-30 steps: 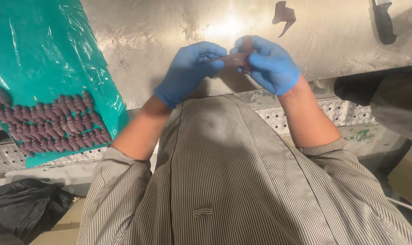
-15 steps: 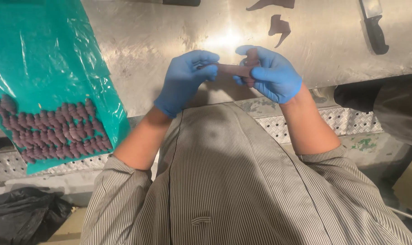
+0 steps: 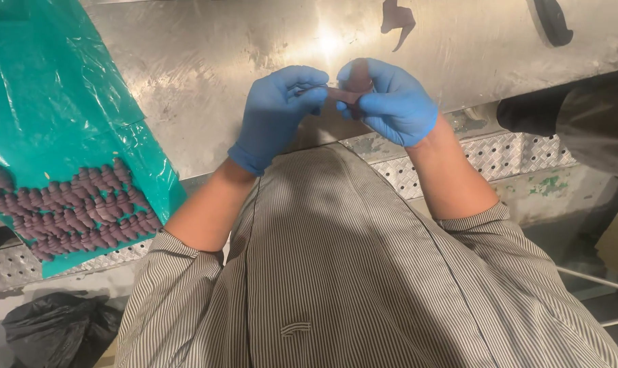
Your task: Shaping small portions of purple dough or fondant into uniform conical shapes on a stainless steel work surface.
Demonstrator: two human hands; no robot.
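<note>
Both hands, in blue gloves, meet over the steel table [image 3: 207, 75]. The left hand [image 3: 278, 112] pinches one end of a small brown strip [image 3: 341, 94] between thumb and fingertips; the right hand [image 3: 390, 102] has its fingers closed around the other end, with a thicker brown bit showing above its thumb. The strip spans the short gap between the two hands, above the table's near edge.

Left of the hands, a teal plastic sheet [image 3: 43, 109] lies on the table and hangs over its near edge. On the sheet's lower part, rows of small dark purplish-brown pieces [image 3: 70, 208] lie packed side by side. It is well apart from the hands.

On the far side of the table from the hands lie a dark scrap [image 3: 397, 17] and, further right, a dark curved thing [image 3: 552, 22], too cut off to tell.

Below the table's edge runs a perforated metal ledge [image 3: 499, 153]. A black bag [image 3: 53, 334] sits low at the left, under the sheet. The person's striped shirt [image 3: 363, 286] fills the foreground.
</note>
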